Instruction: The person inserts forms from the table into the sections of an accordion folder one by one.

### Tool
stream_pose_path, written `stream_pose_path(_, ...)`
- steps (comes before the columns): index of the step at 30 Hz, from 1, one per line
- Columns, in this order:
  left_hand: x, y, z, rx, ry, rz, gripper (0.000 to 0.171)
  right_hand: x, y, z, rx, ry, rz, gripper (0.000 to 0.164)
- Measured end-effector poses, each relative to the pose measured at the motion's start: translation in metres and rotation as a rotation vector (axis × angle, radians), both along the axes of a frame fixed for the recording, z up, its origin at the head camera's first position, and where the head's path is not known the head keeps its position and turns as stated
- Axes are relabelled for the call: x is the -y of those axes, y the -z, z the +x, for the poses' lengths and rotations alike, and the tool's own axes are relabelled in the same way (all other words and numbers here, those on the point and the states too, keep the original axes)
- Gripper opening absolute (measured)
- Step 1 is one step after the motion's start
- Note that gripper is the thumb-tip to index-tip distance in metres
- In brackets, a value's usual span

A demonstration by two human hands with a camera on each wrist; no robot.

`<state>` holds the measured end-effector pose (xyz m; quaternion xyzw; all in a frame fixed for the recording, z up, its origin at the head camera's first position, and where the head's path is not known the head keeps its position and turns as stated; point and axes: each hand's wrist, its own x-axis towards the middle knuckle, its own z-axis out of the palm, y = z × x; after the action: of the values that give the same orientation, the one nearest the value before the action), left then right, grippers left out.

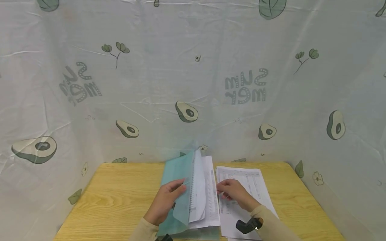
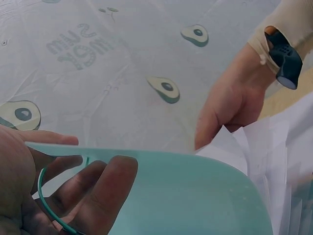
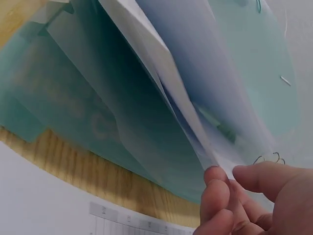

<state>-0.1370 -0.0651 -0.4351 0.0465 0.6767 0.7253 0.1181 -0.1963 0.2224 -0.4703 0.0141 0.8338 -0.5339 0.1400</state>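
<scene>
A translucent teal document folder (image 1: pixel 176 170) stands partly open near the middle of the table, with white printed sheets (image 1: pixel 211 197) inside. My left hand (image 1: pixel 166 202) grips the edge of its front cover, thumb on one side and fingers on the other in the left wrist view, where an elastic cord (image 2: pixel 48 205) loops by the fingers. At the sheets' right edge is my right hand (image 1: pixel 236 193); in the right wrist view its thumb and forefinger pinch white paper (image 3: pixel 188 105) within the folder. The lower ends of the sheets are partly hidden by the cover.
To the folder's right lies a stack of printed paper (image 1: pixel 245 214) on the wooden table (image 1: pixel 120 194). A pale curtain (image 1: pixel 156 80) with avocado prints hangs behind and along both sides of the table. Bands with black devices (image 1: pixel 248 226) sit on the wrists.
</scene>
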Motion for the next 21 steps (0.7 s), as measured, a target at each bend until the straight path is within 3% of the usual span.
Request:
stream_pose_path(6,-0.001,0.000,-0.001,-0.002,-0.002,-0.001,0.052,0.004,-0.004,0.006,0.021,-0.029,-0.004,0.020)
stream_pose_path(14,-0.002,-0.001,-0.001,0.013,0.013,0.023,0.053,0.009,0.000,0.009,0.044,-0.007,0.082,0.020)
stream_pose_path(21,-0.002,0.000,0.000,0.011,0.002,0.008,0.054,0.015,0.001,0.008,0.000,-0.051,0.045,0.015)
